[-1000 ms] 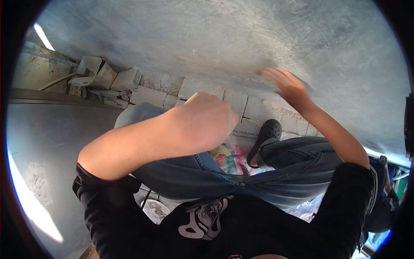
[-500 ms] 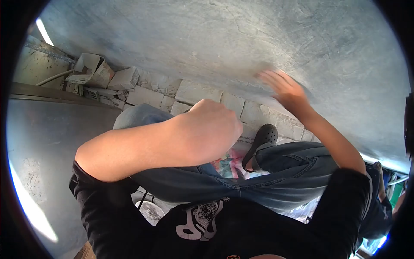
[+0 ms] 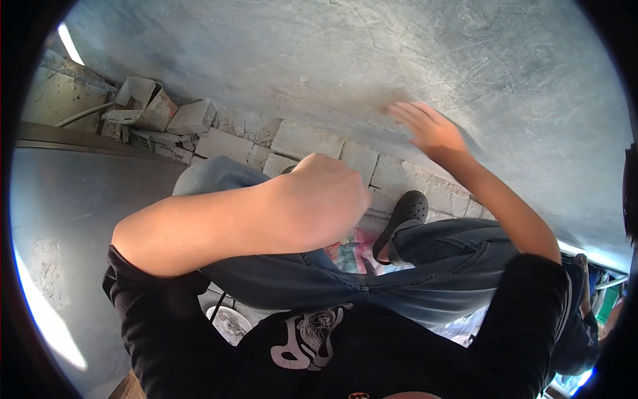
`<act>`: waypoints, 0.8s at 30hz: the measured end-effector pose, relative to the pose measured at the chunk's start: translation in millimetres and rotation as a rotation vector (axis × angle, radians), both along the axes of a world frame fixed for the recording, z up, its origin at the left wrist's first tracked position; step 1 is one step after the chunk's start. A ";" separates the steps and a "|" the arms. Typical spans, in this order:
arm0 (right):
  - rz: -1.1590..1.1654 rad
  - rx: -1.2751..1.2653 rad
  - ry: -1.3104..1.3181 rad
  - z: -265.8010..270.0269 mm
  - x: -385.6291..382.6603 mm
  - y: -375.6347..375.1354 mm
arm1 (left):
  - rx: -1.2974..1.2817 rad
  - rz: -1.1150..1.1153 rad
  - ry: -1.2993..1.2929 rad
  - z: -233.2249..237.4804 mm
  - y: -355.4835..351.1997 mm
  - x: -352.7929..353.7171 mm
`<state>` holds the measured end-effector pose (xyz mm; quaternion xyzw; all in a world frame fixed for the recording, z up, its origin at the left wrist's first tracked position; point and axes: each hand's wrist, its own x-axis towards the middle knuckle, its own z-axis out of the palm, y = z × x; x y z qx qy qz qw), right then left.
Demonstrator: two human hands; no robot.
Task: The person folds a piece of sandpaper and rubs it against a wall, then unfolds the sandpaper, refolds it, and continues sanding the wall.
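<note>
A grey, smooth-coated wall (image 3: 266,53) with faint scratches and streaks rises in front of me. My right hand (image 3: 433,133) lies flat against its lower part, fingers stretched out and slightly apart, holding nothing that I can see. Over my lap, my left hand (image 3: 327,199) is closed, its back turned up. The curled fingers point away from the camera, so whatever they may hold is hidden.
Pale blocks (image 3: 309,141) line the floor along the wall's foot. A torn carton (image 3: 154,110) stands at the far left beside a metal panel (image 3: 86,199). Below my left arm is a whitish bucket (image 3: 229,324). Another person's dark clothing (image 3: 577,346) shows at right.
My right hand has slid a little to the left along the wall. My left hand stays closed, shifted only very slightly left.
</note>
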<state>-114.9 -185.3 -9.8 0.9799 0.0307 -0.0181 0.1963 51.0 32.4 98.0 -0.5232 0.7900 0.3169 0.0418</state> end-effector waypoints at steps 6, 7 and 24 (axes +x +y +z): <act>-0.088 0.159 0.109 -0.1 -29.1 -14.9 | 0.023 -0.055 -0.033 17.5 6.0 -7.8; -0.120 0.148 0.167 -12.8 -13.9 -13.9 | -0.053 -0.050 0.039 14.3 4.3 -10.5; 0.094 0.038 0.010 13.9 -34.7 -17.8 | -0.014 -0.051 0.060 7.5 -11.1 -9.9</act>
